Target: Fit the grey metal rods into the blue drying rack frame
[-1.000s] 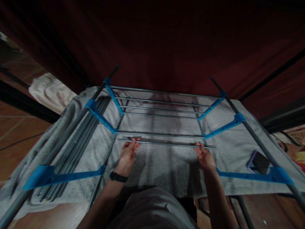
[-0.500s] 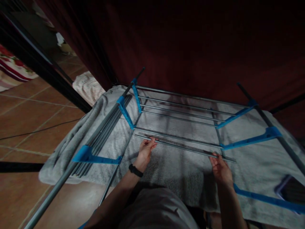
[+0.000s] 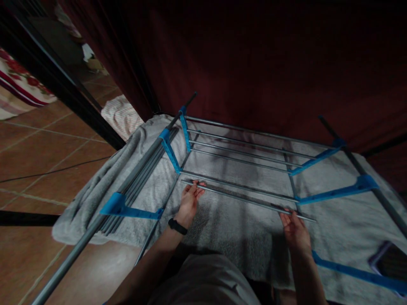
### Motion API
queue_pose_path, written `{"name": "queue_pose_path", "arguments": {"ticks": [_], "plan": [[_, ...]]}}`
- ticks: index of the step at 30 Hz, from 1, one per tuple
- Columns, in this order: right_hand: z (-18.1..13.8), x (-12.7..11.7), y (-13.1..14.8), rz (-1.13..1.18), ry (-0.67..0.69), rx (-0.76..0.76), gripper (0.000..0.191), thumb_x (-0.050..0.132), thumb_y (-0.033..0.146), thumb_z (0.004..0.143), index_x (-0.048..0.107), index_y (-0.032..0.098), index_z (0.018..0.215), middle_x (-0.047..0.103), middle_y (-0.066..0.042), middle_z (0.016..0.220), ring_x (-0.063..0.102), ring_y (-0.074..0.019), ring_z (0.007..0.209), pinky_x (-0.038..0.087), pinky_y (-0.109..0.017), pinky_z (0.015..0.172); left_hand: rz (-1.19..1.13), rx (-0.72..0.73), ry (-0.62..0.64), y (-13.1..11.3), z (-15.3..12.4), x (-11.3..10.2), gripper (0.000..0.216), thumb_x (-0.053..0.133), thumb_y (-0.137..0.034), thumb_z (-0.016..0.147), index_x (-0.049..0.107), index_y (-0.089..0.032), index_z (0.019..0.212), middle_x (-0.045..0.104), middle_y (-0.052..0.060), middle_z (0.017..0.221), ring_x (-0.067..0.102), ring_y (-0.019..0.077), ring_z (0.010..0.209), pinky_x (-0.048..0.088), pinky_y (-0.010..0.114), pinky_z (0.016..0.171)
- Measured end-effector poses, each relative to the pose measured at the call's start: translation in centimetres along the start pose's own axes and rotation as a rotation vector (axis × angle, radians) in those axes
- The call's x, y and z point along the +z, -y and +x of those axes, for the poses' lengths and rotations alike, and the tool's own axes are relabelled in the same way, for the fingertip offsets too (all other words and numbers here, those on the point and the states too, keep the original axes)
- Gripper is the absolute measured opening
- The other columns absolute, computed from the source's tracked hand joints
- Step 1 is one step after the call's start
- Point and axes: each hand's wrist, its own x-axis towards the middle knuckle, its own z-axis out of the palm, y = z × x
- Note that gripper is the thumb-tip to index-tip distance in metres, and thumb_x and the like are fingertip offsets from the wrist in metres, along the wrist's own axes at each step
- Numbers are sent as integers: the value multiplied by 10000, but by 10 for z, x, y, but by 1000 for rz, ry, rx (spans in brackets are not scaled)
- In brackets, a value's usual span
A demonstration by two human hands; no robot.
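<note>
Between my two hands runs a thin grey metal rod, roughly level and apart from the rack at both ends. My left hand pinches it near its left end; my right hand holds it close to the right end. Just beyond lies a rack frame of grey tubes with blue plastic brackets, among them a left bracket and a right bracket. One crossbar joins the middle brackets, and several more bars span the frame behind it.
Several loose rods lie at the left beside the frame's long tube. A grey blanket covers the surface underneath. At the lower right is a phone near another blue bracket. A dark red curtain hangs behind.
My left hand has slid slightly left along the rod, toward its end. The rod's right end sits a little lower in view. My right hand still holds it.
</note>
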Motion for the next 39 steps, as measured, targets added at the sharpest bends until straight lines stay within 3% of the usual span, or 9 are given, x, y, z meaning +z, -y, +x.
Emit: {"name": "queue_pose_path", "arguments": {"ticks": [5,14,19,28,33,39], "plan": [[-2,0,4,-16,54,32,171,839,302,688,734,251,814,767,-47,1003,736,-241,1060,454,-510,1195,-17,17,-26,-1,1,-1,202,786,-215,873,602,-184,794,773,31,796,722,112,663,585,234,730],[10,-4,1,-31,41,78,242,862,316,647,632,252,690,709,7,784,754,-214,848,577,-483,1058,-48,39,-87,-11,5,-3,100,698,-213,936,638,-152,884,779,92,854,763,157,753,593,253,718],[7,0,-1,-35,110,60,203,857,271,606,691,246,721,747,-35,867,761,-263,870,620,-507,982,-52,51,-115,-17,9,-6,70,659,-169,943,640,-156,877,771,78,835,755,148,736,584,238,694],[-11,16,6,17,107,91,260,862,279,643,609,234,684,711,-2,710,745,-220,775,632,-454,923,13,56,-166,-20,14,-3,207,632,-139,931,579,-166,733,742,30,759,722,134,725,569,257,756],[-12,28,5,89,66,55,216,818,240,682,620,240,768,724,27,753,717,-180,733,639,-388,849,113,58,-108,-22,21,-4,174,581,-166,953,666,-170,801,751,27,797,710,133,789,562,247,815],[-11,37,7,222,62,8,184,746,237,749,658,240,911,779,6,888,733,-164,819,621,-307,790,211,76,-84,-26,24,-11,198,599,-188,938,596,-191,740,727,-3,781,697,132,770,573,240,774]]}}
